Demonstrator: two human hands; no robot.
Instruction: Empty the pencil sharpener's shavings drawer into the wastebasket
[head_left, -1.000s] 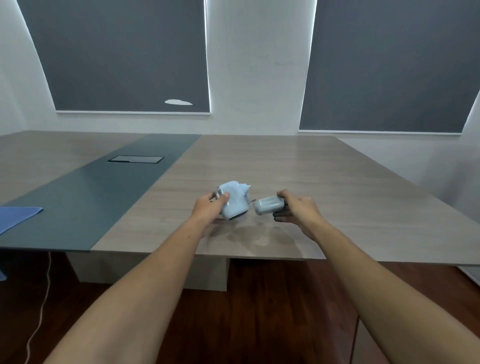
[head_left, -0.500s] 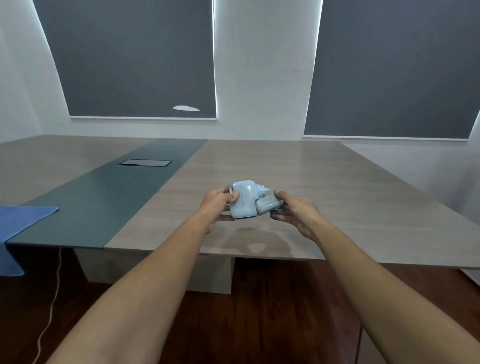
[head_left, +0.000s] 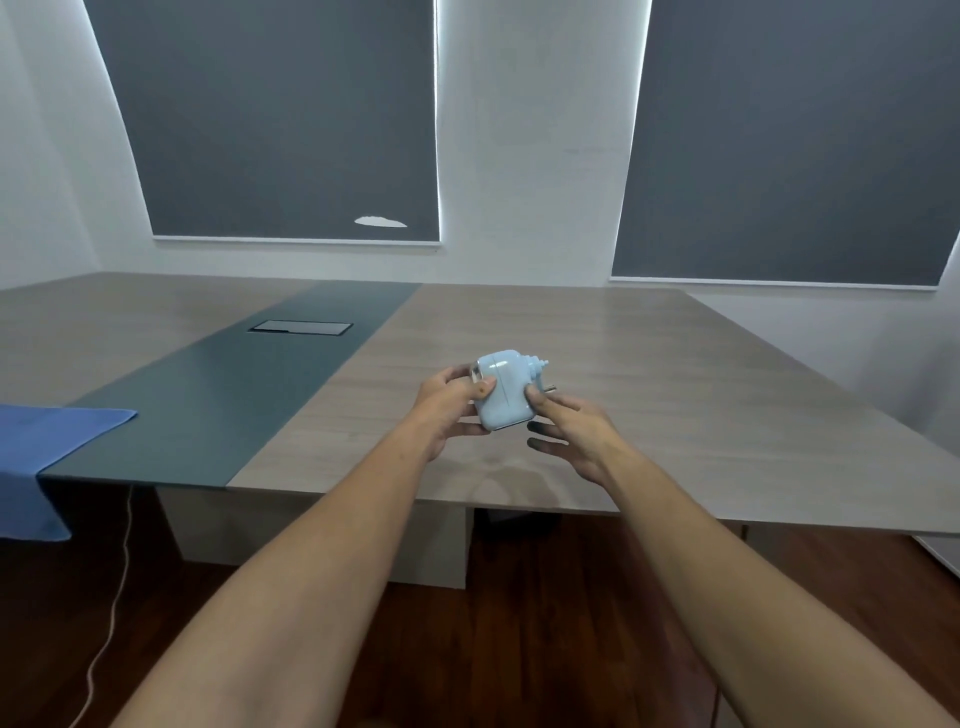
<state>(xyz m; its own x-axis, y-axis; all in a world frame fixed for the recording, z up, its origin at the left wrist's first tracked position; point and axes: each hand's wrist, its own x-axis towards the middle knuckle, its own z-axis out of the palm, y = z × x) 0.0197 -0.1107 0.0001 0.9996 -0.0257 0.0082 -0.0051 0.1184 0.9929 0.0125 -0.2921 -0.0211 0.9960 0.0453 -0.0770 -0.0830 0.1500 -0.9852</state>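
Note:
The pale blue pencil sharpener (head_left: 506, 387) is held just above the wooden table (head_left: 675, 395), near its front edge. My left hand (head_left: 449, 402) grips it from the left, thumb on its front face. My right hand (head_left: 576, 431) is beside it on the right with fingers spread, and only one fingertip presses on the sharpener's right side. The shavings drawer sits inside the body and does not stick out. A small crank stub (head_left: 540, 366) points right at the top. No wastebasket is in view.
A dark green strip (head_left: 218, 395) runs down the table, with a cable hatch (head_left: 300, 327) in it. A blue cloth (head_left: 47, 441) hangs over the table's left front corner. A white cable (head_left: 117, 597) trails on the dark wooden floor below.
One second ago my right hand held the drawer apart from the sharpener. It slid the drawer into the body, then let go and spread its fingers. The view also shifted slightly.

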